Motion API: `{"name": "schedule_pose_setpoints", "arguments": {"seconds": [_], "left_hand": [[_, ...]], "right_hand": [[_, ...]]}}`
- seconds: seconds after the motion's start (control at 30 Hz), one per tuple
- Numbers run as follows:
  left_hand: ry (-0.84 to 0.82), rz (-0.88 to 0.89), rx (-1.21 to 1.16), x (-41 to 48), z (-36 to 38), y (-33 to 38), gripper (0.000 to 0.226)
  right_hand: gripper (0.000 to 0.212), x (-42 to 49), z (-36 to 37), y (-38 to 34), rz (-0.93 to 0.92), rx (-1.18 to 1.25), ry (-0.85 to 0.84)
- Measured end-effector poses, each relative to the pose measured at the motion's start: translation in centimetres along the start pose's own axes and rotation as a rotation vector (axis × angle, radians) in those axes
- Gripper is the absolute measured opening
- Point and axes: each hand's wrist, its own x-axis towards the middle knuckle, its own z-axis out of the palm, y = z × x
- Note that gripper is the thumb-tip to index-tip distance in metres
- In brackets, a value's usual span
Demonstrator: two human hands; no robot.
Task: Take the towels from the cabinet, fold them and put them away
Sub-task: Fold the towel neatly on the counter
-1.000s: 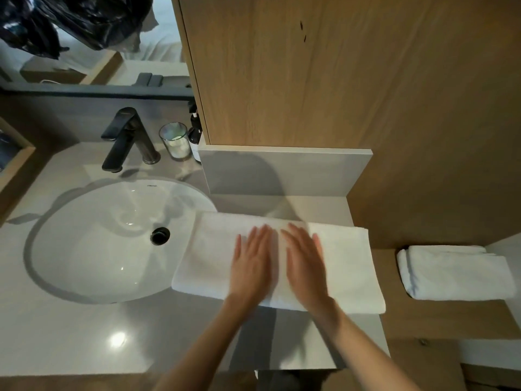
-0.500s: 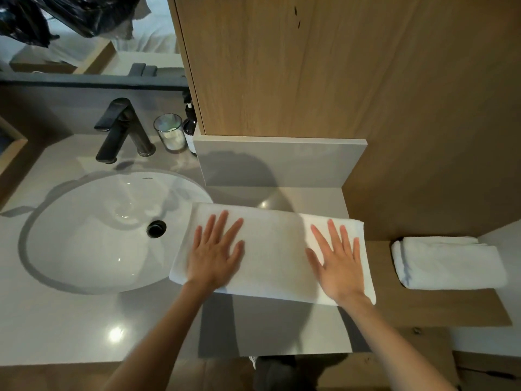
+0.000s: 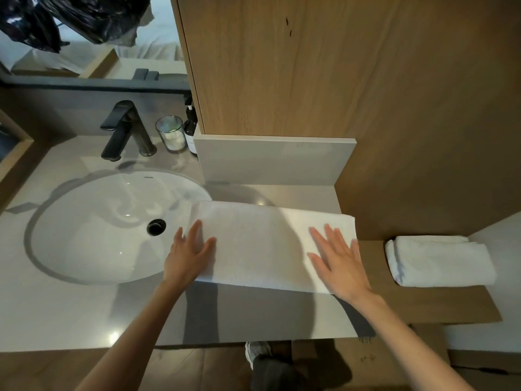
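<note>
I have both palms flat on the white towel (image 3: 262,244), which lies as a long folded strip on the counter (image 3: 70,314), its left end overhanging the sink (image 3: 98,230). My left hand (image 3: 187,255) presses that end, my right hand (image 3: 338,263) the other, fingers straight, gripping nothing. It looks soft, light and limp (it will sag unsupported), so I'd pinch an end's corners to fold.
</note>
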Motion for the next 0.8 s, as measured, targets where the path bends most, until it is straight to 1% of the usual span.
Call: {"name": "schedule_pose_setpoints", "arguments": {"seconds": [0.03, 0.1, 0.13, 0.2, 0.27, 0.4, 0.53, 0.67, 0.73, 0.8], "left_hand": [[0.016, -0.007, -0.032, 0.0, 0.0, -0.1, 0.062], [0.086, 0.027, -0.113, -0.2, 0.0, -0.3, 0.056], [0.130, 0.053, -0.149, -0.4, 0.0, -0.4, 0.052], [0.200, 0.094, -0.206, -0.9, 0.0, -0.5, 0.046], [0.215, 0.109, -0.255, -2.0, 0.0, -0.4, 0.047], [0.177, 0.132, -0.257, -5.4, 0.3, -0.8, 0.043], [0.128, 0.138, -0.208, -9.5, 0.7, -1.7, 0.044], [0.045, 0.181, -0.254, -13.6, 1.4, -2.5, 0.054], [-0.001, 0.180, -0.295, -15.5, 2.0, -2.3, 0.055], [-0.036, 0.191, -0.338, -17.4, 2.8, -1.8, 0.055]], "right_hand": [[0.054, -0.5, 0.0, -0.6, -0.071, 0.029, -0.047], [0.057, -1.2, 0.6, -1.5, -0.152, -0.016, -0.143], [0.059, -1.4, 1.1, -1.6, -0.159, -0.049, -0.157], [0.059, -1.6, 1.4, -1.7, -0.135, -0.067, -0.135], [0.057, -1.7, 1.1, -1.8, -0.111, -0.077, -0.130], [0.043, -2.1, 0.5, -1.5, -0.085, -0.067, -0.153], [0.044, -3.4, 0.1, -1.3, -0.023, -0.065, -0.105], [0.048, -5.1, 0.3, -1.9, 0.104, -0.129, -0.059], [0.049, -5.9, 0.5, -2.5, 0.182, -0.060, -0.066], [0.048, -6.7, 0.9, -3.3, 0.268, 0.099, -0.062]]}}
